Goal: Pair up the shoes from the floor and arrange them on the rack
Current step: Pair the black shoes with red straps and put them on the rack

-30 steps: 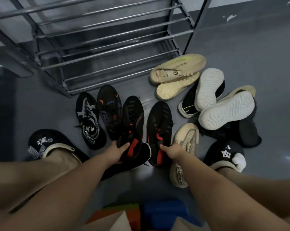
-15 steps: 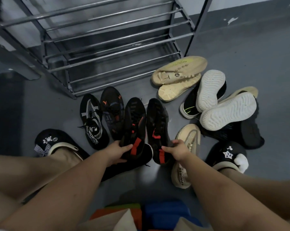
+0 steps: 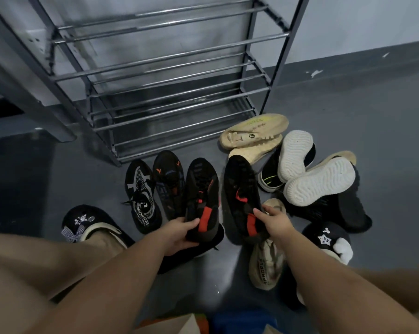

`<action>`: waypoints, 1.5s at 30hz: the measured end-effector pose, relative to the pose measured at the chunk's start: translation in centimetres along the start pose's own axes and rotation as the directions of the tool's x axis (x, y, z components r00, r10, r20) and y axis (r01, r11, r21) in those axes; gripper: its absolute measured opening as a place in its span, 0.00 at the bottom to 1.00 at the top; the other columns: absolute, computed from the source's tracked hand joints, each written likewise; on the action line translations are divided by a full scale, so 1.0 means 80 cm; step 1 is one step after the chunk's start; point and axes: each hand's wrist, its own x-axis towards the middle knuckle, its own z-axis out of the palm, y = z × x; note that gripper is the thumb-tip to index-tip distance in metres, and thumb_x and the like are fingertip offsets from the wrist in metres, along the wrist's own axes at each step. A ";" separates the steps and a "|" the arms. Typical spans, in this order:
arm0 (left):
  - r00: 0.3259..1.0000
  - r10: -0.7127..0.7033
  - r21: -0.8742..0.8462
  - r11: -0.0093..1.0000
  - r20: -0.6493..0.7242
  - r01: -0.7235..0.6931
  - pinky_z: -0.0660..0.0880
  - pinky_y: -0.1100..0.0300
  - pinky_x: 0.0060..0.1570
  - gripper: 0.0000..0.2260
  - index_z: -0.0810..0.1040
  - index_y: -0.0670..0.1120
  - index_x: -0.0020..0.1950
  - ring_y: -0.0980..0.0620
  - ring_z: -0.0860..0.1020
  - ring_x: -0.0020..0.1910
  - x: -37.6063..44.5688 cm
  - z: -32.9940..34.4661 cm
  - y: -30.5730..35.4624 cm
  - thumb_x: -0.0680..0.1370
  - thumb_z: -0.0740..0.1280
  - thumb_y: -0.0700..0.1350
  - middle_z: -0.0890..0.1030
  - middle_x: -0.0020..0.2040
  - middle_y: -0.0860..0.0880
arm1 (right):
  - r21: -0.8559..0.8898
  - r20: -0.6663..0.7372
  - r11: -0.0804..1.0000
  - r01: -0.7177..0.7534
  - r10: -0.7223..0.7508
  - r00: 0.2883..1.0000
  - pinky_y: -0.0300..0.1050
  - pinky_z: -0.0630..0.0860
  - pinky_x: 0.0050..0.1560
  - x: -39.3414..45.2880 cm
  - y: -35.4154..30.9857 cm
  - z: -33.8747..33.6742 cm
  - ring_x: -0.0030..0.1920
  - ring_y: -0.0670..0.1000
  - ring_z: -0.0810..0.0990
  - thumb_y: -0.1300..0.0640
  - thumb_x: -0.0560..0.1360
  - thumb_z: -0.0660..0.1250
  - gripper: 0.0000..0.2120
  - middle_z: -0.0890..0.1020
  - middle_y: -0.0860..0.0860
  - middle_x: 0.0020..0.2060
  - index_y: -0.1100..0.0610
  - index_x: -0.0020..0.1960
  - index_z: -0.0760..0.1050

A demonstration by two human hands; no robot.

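Pairing is the step in hand: the left hand (image 3: 177,233) curls round the heel of one black-and-red shoe (image 3: 202,201), the right hand (image 3: 274,222) seemingly pinches its mate (image 3: 242,196). Both hang near the rack (image 3: 160,92); next, carry them far onto a shelf.

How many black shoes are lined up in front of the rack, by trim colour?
White-patterned shoe: 1
Orange-marked shoe: 1
Red-patched shoes: 2, one held in the left hand, one in the right hand
Total: 4
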 end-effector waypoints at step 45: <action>0.993 -0.009 -0.022 1.000 -0.114 0.006 0.75 0.56 0.47 0.17 0.71 0.48 0.68 0.47 0.78 0.56 0.009 -0.106 0.009 0.80 0.61 0.39 0.78 0.62 0.45 | -0.483 0.182 0.871 -0.092 0.203 0.962 0.38 0.78 0.39 0.037 0.063 0.128 0.47 0.54 0.80 0.54 0.74 0.70 0.18 0.82 0.57 0.49 0.68 0.56 0.78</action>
